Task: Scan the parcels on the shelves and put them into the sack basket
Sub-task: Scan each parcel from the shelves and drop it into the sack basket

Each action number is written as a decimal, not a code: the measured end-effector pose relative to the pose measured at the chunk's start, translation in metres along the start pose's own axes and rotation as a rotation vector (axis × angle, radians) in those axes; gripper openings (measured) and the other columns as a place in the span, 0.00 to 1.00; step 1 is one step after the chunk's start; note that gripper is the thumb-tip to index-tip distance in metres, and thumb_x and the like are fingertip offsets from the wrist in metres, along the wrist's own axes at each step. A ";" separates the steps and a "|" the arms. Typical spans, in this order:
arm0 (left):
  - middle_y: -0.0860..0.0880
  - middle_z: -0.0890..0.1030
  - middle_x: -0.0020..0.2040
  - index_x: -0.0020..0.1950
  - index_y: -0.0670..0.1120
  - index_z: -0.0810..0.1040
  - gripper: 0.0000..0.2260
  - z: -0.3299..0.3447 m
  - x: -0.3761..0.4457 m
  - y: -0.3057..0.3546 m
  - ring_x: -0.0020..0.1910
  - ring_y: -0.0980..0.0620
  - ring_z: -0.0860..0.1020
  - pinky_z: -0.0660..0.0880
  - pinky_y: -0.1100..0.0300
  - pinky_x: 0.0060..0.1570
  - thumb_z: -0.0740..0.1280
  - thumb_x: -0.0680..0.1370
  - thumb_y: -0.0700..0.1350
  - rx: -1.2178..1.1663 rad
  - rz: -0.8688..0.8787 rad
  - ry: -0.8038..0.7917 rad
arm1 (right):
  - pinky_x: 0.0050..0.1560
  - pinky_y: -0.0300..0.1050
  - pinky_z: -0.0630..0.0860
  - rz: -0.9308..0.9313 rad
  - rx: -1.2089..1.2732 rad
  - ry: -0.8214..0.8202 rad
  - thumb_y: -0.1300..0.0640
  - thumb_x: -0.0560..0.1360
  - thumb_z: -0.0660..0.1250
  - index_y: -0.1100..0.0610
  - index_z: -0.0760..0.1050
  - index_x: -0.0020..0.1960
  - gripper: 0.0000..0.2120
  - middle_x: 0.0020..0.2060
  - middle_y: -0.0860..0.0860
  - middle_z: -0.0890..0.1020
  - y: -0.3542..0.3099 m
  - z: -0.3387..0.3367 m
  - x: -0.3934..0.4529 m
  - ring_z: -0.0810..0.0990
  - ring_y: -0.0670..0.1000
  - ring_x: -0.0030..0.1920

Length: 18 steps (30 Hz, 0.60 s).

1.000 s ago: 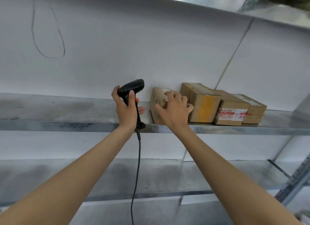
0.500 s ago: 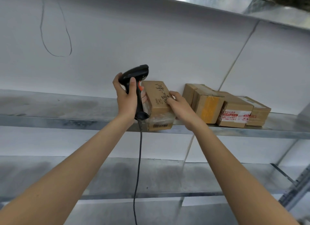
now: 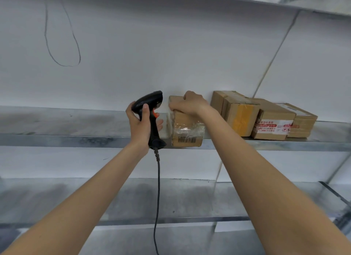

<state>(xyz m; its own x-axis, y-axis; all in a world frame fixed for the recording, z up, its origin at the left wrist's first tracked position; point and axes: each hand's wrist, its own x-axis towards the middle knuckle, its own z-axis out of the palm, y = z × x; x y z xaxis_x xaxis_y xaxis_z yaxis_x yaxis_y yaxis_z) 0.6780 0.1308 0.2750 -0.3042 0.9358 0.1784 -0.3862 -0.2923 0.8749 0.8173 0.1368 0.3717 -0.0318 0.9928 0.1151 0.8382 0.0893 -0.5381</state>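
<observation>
My left hand (image 3: 140, 126) grips a black barcode scanner (image 3: 150, 110) by its handle, its head pointing right toward a small brown parcel (image 3: 187, 130). That parcel stands at the front edge of the upper metal shelf (image 3: 57, 140), wrapped in clear tape, with a barcode label facing me low on its front. My right hand (image 3: 190, 104) holds the parcel from above, fingers curled over its top. Three more cardboard parcels (image 3: 266, 118) sit in a row on the same shelf to the right.
The scanner's black cable (image 3: 157, 197) hangs straight down between my arms. A lower metal shelf (image 3: 171, 219) runs below. A white back panel (image 3: 171, 55) closes the shelf behind, and a shelf upright (image 3: 347, 203) shows at the right edge.
My right hand pulled the parcel forward and turned it, then shifted from its side to its top; the barcode face now points at me. The scanner dropped slightly beside it.
</observation>
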 end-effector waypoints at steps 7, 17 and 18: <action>0.50 0.86 0.43 0.72 0.54 0.62 0.18 -0.003 0.003 -0.007 0.46 0.46 0.84 0.82 0.47 0.47 0.60 0.84 0.57 -0.085 -0.130 0.008 | 0.47 0.44 0.73 -0.039 0.586 0.159 0.46 0.76 0.63 0.51 0.75 0.61 0.16 0.51 0.46 0.79 0.040 0.007 -0.017 0.78 0.50 0.53; 0.47 0.87 0.44 0.69 0.55 0.65 0.16 0.019 -0.011 -0.002 0.44 0.44 0.87 0.84 0.50 0.38 0.63 0.83 0.56 -0.162 -0.128 -0.106 | 0.64 0.53 0.72 0.042 0.186 0.087 0.42 0.81 0.61 0.63 0.67 0.73 0.29 0.66 0.60 0.73 0.045 0.001 -0.026 0.72 0.61 0.66; 0.46 0.87 0.45 0.69 0.55 0.65 0.16 0.020 -0.013 -0.004 0.44 0.45 0.87 0.83 0.51 0.37 0.62 0.83 0.56 -0.152 -0.130 -0.106 | 0.69 0.59 0.67 0.082 0.054 0.065 0.32 0.77 0.61 0.62 0.62 0.77 0.41 0.73 0.60 0.66 0.041 0.006 -0.031 0.65 0.63 0.72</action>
<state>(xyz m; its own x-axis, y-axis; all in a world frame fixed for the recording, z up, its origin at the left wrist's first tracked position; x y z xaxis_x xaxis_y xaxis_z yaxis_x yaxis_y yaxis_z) 0.7011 0.1233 0.2785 -0.1529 0.9806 0.1224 -0.5453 -0.1870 0.8171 0.8494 0.1100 0.3406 0.0728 0.9899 0.1217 0.8059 0.0135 -0.5918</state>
